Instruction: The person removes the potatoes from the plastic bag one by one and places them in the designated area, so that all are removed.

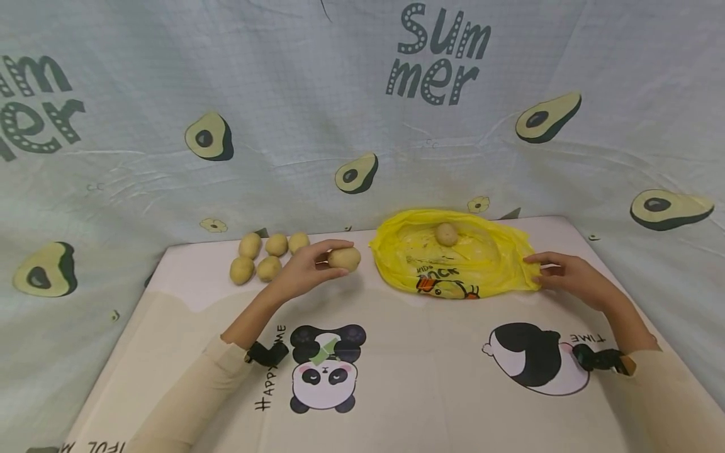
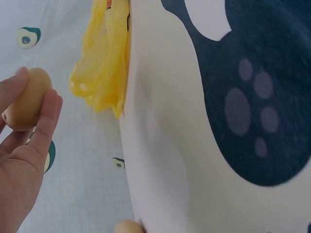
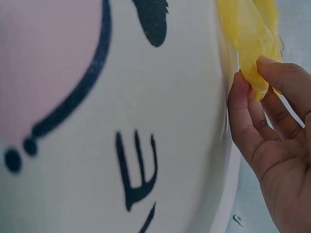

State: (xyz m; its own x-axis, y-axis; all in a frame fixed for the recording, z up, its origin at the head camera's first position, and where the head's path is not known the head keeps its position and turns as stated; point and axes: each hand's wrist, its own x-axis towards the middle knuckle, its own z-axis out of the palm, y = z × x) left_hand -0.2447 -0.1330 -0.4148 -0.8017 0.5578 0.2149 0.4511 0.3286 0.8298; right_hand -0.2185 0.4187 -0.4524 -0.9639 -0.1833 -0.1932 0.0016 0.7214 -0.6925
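Note:
Between thumb and fingers, my left hand [image 1: 310, 269] holds a potato [image 1: 344, 258], just left of a yellow plastic bag [image 1: 391, 270]. The left wrist view shows the same potato [image 2: 30, 99] gripped at the fingertips. My right hand [image 1: 574, 277] pinches the right edge of the bag; in the right wrist view a gathered bit of yellow plastic [image 3: 257, 80] sits between thumb and fingers. The bag lies spread on the table with a duck print on its front. One potato [image 1: 447, 234] rests on it toward the back.
Several potatoes [image 1: 269, 268] lie in two rows at the table's back left, beside my left hand. The table [image 1: 408, 377] has a light cover with panda prints. A hanging cloth [image 1: 294, 82] with avocado prints closes off the back and sides.

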